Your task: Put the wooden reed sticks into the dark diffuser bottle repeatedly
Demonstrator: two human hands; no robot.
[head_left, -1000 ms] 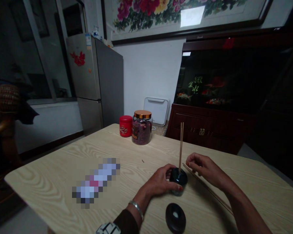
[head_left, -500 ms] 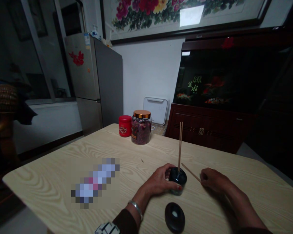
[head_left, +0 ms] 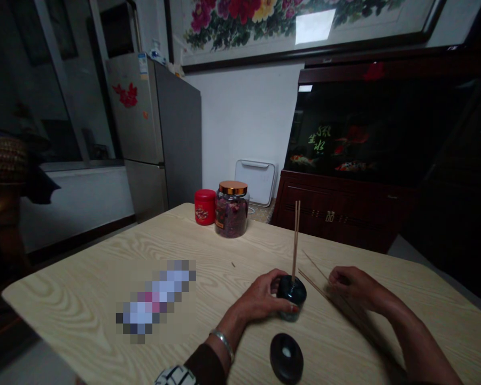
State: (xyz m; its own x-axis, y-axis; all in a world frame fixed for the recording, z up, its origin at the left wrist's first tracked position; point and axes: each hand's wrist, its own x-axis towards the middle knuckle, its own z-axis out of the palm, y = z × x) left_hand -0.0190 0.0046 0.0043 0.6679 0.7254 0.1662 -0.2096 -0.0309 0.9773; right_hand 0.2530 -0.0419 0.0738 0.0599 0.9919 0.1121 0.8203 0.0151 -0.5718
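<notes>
My left hand [head_left: 260, 297] is wrapped round a small dark glass diffuser bottle [head_left: 292, 291], which stands upright on the table. A few thin reed sticks [head_left: 295, 240] rise nearly straight from its neck. To the bottle's right, my right hand [head_left: 353, 286] pinches a single thin reed [head_left: 316, 264], its free end pointing up and left toward the bottle but apart from it. Below that reed, another stick [head_left: 310, 280] lies on the table beside the bottle; its far end is blurred near the hand. Closer to me lies a dark oval disc [head_left: 286, 359] with a pale spot in its middle.
The wooden table [head_left: 92, 278] carries a pixelated long item [head_left: 156, 302] at left. At its back edge stand a red canister [head_left: 205, 207] and a jar with a copper lid [head_left: 231, 211]. A tiny brown scrap [head_left: 233, 264] lies mid-table. Behind are a fridge and a fish tank.
My right hand has lifted slightly away from the tabletop, with a reed now raised in its fingers. My left hand and the bottle have stayed where they were.
</notes>
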